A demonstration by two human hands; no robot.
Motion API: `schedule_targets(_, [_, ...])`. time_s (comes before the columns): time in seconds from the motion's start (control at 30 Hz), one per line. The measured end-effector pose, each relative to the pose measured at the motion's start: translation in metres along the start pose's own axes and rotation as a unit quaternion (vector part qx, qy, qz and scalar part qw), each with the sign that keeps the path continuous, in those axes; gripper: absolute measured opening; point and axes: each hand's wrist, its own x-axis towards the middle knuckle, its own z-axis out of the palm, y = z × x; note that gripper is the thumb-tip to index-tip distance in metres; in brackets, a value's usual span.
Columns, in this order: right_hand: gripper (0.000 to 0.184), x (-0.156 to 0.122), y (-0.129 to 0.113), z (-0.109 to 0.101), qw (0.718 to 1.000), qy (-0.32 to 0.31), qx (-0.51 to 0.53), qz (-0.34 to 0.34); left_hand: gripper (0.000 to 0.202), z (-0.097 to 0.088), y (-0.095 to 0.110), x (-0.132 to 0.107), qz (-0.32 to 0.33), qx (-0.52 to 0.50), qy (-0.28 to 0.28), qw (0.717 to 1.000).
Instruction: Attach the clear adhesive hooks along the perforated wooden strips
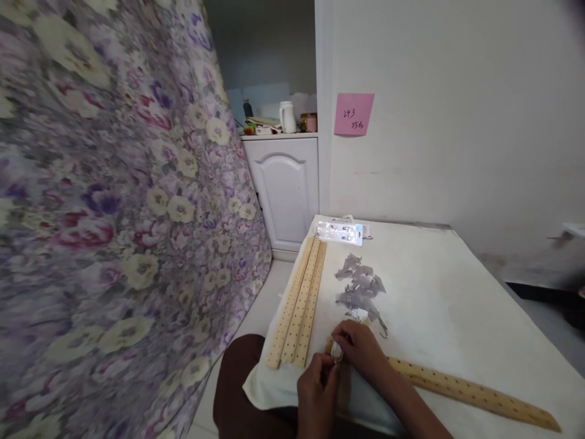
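My left hand [319, 384] and my right hand [361, 349] meet at the table's near edge, fingers pinched together. Between their fingertips is a small whitish, shiny piece [337, 352]; its exact kind is too small to make out. Just under the hands lies one end of a long wooden strip with rows of holes [470, 388], which runs off to the right. Beyond my right hand, grey crumpled pieces [361, 289] lie in a loose group with small metal hooks among them. A small white card [360, 314] is close to the right fingertips.
Several more perforated wooden strips [299, 305] lie side by side along the table's left edge. Clear packets [339, 233] rest at the far end of the cloth-covered table [439, 292]. A floral curtain [137, 244] hangs at left; a white cabinet [290, 189] stands behind.
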Motion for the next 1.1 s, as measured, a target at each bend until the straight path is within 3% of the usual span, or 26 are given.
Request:
schedule_targets(0.5, [0.018, -0.006, 0.007, 0.003, 0.995, 0.053, 0.08, -0.024, 0.014, 0.006, 0.002, 0.007, -0.021, -0.026, 0.006, 0.999])
schedule_targets(1.1, [0.017, -0.009, 0.006, 0.0, 0.998, 0.017, 0.068, 0.002, 0.015, 0.007, 0.005, 0.008, -0.003, -0.007, 0.002, 1.0])
